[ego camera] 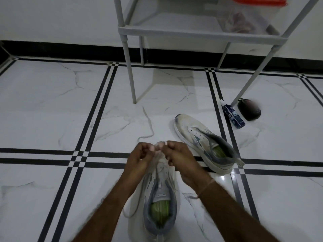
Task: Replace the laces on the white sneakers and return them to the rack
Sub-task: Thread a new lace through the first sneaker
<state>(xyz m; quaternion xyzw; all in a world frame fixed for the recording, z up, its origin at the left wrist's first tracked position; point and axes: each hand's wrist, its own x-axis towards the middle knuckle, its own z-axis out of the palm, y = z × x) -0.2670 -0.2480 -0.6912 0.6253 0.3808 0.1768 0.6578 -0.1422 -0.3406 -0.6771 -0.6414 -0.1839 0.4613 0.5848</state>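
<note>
So the tiled floor (52, 110) takes up most of the view, with the grey rack (201, 33) standing up at 12 to 1 o'clock. No white sneakers on the shelves that show, so the putting-back part isn't done.

The near sneaker (160, 194) sits at 6 o'clock between the forearms, toe pointing away. The second sneaker (197, 135) lies on the floor at about 3 o'clock, just right of the hands, and its eyelets look bare, so I'd say that one hasn't been relaced at all.

The left hand (138, 158) and right hand (180, 156) are close together over the near sneaker's toe end. Both have their fingers curled in, pinching a whitish lace (161, 143) that runs between them. It's blurry, so I can't tell which eyelets it's through. Looks like early threading to me, down at the toe rows.

At 2 o'clock, by a rack leg, a spray bottle (233, 115) lies beside a dark rounded thing (249, 110).

A loose lace (148, 123) snakes on the floor at 12 o'clock from the hands, nobody touching it.

My guess: well under halfway.
</note>
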